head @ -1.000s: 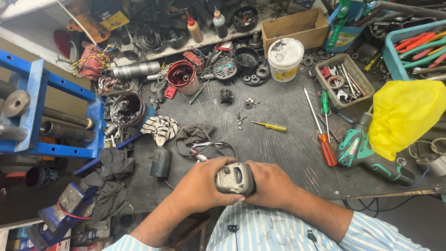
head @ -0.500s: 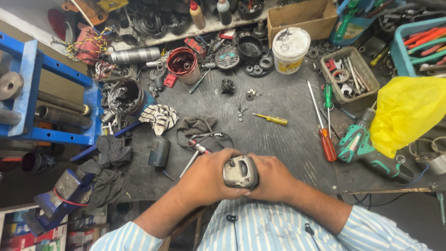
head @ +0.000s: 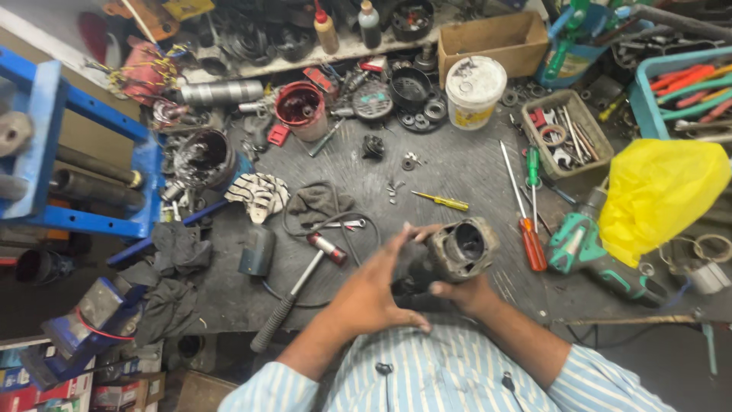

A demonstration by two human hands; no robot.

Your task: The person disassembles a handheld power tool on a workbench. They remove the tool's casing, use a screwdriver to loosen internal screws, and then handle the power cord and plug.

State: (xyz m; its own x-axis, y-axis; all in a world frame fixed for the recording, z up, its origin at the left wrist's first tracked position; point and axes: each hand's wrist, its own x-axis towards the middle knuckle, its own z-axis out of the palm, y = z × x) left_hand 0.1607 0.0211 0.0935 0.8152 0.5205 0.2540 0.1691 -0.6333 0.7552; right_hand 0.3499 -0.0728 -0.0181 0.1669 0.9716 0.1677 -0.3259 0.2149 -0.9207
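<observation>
On the left, a blue metal frame (head: 46,145) is standing at the edge of the dark tabletop (head: 457,164), with a hammer (head: 293,294) lying at a slant just left of the person's arms. The left hand (head: 374,294) is hovering open, fingers stretched and palm turned toward the motor housing (head: 457,250), its fingertips just touching or nearly touching the near rim. The right hand (head: 465,294) is sitting under the housing, cupping it from below and gripping it, with the round opening facing up toward the camera, above the tabletop's near edge. To handle this well, the lower hand should be keeping a firm cradle so the heavy piece is not rolling, while the open hand is steadying the rim rather than covering the opening. Farther right, a red-handled screwdriver (head: 526,221) and a green power tool (head: 591,248) are lying beside a yellow bag (head: 659,191). The right hand's fingers are mostly hidden beneath the housing, the inside of the opening is too dark to make out, and the bag is covering whatever is lying under it.
</observation>
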